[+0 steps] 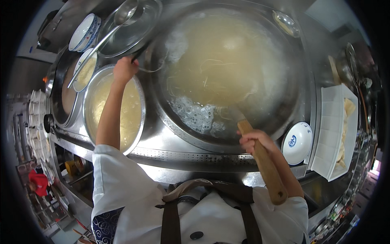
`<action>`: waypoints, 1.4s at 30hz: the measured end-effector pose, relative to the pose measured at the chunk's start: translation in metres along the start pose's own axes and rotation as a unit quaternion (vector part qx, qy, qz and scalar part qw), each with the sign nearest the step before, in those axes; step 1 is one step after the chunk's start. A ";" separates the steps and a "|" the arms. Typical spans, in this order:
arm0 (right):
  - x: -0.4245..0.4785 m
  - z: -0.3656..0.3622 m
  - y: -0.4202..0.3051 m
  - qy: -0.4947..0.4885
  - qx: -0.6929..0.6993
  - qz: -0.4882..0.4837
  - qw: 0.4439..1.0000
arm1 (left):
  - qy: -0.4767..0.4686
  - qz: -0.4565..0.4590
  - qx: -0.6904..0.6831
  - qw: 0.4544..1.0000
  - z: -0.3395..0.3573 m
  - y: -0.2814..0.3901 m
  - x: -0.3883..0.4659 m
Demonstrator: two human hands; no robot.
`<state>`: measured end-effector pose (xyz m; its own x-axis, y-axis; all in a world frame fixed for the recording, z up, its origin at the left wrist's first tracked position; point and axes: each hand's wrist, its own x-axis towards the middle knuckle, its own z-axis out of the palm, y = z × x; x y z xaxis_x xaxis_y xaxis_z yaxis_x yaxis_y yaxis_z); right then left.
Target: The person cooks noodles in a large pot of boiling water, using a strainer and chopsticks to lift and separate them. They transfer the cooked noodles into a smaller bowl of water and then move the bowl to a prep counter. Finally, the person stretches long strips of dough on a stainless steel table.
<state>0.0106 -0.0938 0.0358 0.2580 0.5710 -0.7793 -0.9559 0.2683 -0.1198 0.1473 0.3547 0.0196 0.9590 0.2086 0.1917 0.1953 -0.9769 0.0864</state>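
Observation:
My left hand (pixel 125 69) is closed around a dark handle (pixel 140 52) between the metal basin and the big wok; a thin curved metal edge shows beside it, and the tool's full shape is unclear. My right hand (pixel 256 141) grips a long wooden handle (pixel 265 167). Its metal end slants into the near part of the large wok (pixel 198 145) and is lost in the cloudy liquid. Thin noodle-like strands and white foam float on the yellowish, steaming liquid (pixel 219 61). Left of the wok, under my left forearm, stands a metal basin (pixel 142 122) of yellow liquid.
A metal ladle (pixel 124 13) lies over a clear-liquid basin (pixel 106 50) and a bowl of pale yellow food (pixel 86 71). Stacked bowls (pixel 82 33) and a dark-rimmed pot (pixel 58 103) stand left. At right are a white bowl (pixel 298 143), a white plastic bin (pixel 329 131) and a small metal dish (pixel 286 24).

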 end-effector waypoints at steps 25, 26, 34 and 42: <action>0.023 0.023 0.013 -0.137 -0.012 0.020 0.990 | 0.185 -0.186 -0.105 0.959 -0.113 -0.142 -0.195; 0.018 0.023 0.016 -0.156 0.040 0.045 0.986 | 0.179 -0.181 -0.116 0.960 -0.114 -0.135 -0.192; 0.051 0.012 -0.001 -0.269 0.369 0.055 0.888 | 0.138 -0.141 -0.164 0.967 -0.107 -0.095 -0.186; 0.090 0.029 -0.058 -0.160 0.168 -0.111 0.966 | 0.134 -0.211 -0.253 0.935 -0.095 -0.065 -0.223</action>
<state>0.0938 -0.0354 -0.0093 0.5331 0.6664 -0.5213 -0.7861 0.6180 -0.0139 -0.0987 0.3759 0.0643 0.7200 0.6399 0.2686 0.3567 -0.6732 0.6477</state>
